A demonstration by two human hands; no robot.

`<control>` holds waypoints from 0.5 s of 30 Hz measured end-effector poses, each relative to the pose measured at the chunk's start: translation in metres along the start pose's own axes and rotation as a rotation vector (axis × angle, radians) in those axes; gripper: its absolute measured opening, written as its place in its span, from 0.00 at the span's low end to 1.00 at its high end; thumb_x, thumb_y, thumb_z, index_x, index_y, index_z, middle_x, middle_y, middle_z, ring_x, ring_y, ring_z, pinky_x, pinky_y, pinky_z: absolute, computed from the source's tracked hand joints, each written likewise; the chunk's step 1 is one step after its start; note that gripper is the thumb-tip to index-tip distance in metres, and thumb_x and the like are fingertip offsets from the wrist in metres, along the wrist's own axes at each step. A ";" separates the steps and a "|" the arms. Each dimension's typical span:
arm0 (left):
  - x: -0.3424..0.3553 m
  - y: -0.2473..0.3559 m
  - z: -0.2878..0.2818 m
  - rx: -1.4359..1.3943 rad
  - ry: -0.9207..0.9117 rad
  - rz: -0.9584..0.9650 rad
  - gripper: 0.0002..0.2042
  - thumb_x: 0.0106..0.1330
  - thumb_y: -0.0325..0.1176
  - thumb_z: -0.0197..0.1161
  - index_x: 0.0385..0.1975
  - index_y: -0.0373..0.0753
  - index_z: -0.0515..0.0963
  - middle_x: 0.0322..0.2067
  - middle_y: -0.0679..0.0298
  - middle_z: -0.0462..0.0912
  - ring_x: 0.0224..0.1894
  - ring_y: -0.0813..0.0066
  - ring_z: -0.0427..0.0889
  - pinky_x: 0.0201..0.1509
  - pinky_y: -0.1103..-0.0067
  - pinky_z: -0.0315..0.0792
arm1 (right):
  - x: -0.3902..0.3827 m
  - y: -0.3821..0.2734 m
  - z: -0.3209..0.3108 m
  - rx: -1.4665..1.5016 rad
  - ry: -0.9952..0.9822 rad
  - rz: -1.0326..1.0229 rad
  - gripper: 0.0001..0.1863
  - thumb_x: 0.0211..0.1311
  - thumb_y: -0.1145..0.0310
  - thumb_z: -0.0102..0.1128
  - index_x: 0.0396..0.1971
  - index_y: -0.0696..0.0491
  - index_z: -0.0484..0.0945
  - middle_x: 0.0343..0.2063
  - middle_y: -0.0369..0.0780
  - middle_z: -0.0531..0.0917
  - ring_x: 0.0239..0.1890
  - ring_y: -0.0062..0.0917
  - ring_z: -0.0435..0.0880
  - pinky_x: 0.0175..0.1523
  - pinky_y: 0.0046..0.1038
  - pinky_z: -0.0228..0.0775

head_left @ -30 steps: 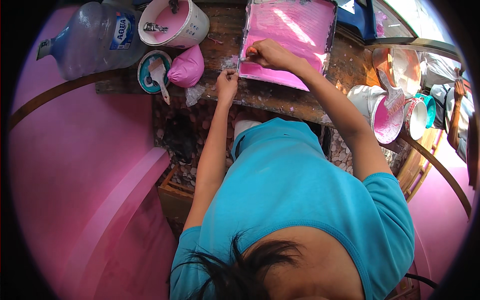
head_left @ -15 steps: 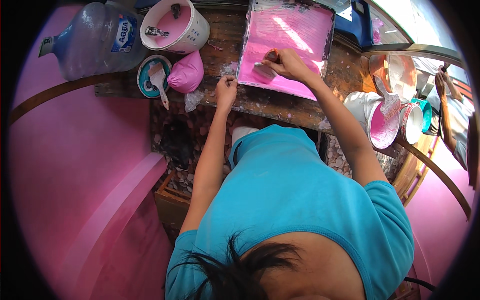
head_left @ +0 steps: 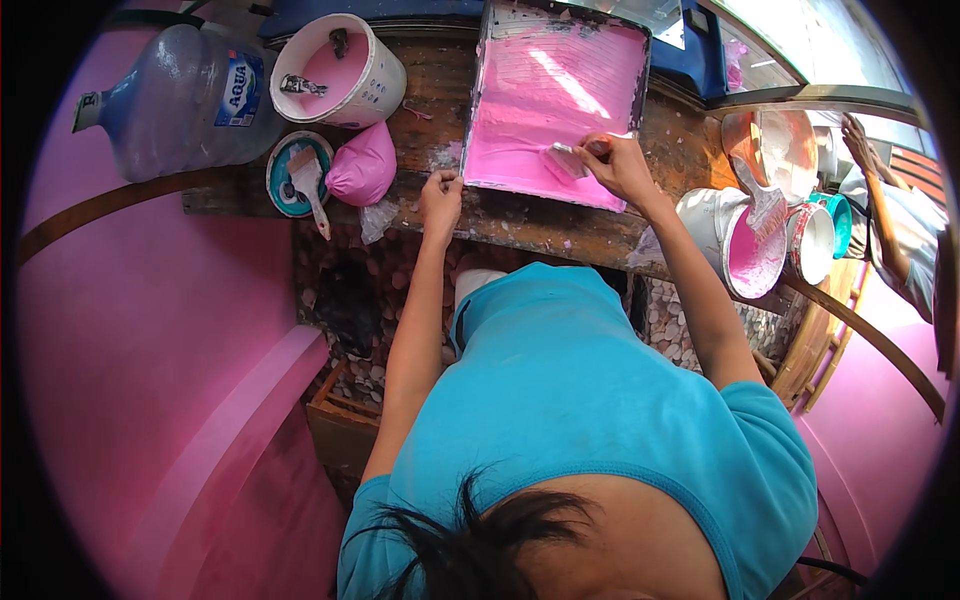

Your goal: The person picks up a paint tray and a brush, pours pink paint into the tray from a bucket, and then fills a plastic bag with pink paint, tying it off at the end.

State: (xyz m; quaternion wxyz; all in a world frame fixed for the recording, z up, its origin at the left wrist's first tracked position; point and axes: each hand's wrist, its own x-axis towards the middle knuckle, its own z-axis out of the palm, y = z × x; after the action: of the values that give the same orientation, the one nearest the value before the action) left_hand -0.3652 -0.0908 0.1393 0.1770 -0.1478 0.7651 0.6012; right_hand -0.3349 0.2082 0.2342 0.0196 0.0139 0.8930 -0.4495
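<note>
A shallow paint tray spread with pink paint lies on the wooden bench. My right hand is closed around the handle of a paintbrush. The brush head rests in the paint near the tray's front right part. At the front left corner of the tray, my left hand pinches the tray's edge with closed fingers. Beside that hand sits a tied pink plastic bag. Left of the bag, another paintbrush lies across a round teal container.
A white bucket of pink paint and a large clear water jug stand at the back left. On the right are a tipped white bucket with a wide brush and more pails. Another person's arm shows at the far right.
My right hand has moved the paintbrush rightward across the tray, and the brush is angled differently. My left hand stays at the tray corner. The whole view has shifted slightly.
</note>
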 end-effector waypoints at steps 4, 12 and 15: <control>0.000 0.002 -0.001 0.010 0.000 0.004 0.07 0.60 0.29 0.58 0.36 0.34 0.76 0.25 0.66 0.80 0.28 0.80 0.78 0.34 0.82 0.69 | -0.030 -0.009 -0.029 -0.040 0.101 -0.003 0.07 0.56 0.71 0.62 0.29 0.60 0.78 0.23 0.44 0.80 0.21 0.27 0.75 0.29 0.26 0.67; -0.001 0.006 0.001 -0.012 -0.048 -0.003 0.07 0.64 0.28 0.56 0.40 0.34 0.73 0.29 0.67 0.78 0.31 0.82 0.77 0.30 0.86 0.65 | -0.056 -0.005 -0.005 -0.038 0.036 -0.128 0.08 0.53 0.71 0.64 0.32 0.56 0.79 0.25 0.46 0.79 0.26 0.40 0.78 0.32 0.33 0.70; 0.000 0.001 -0.002 -0.022 -0.041 0.017 0.07 0.64 0.28 0.56 0.40 0.34 0.73 0.29 0.68 0.78 0.31 0.82 0.77 0.30 0.86 0.65 | -0.051 -0.013 -0.008 -0.004 0.082 -0.118 0.08 0.53 0.71 0.64 0.33 0.55 0.79 0.25 0.45 0.79 0.26 0.41 0.78 0.32 0.33 0.69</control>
State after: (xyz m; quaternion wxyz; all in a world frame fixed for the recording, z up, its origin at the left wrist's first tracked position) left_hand -0.3655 -0.0924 0.1407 0.1859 -0.1312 0.7558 0.6140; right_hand -0.2848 0.2067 0.2514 -0.0433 -0.0204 0.8932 -0.4471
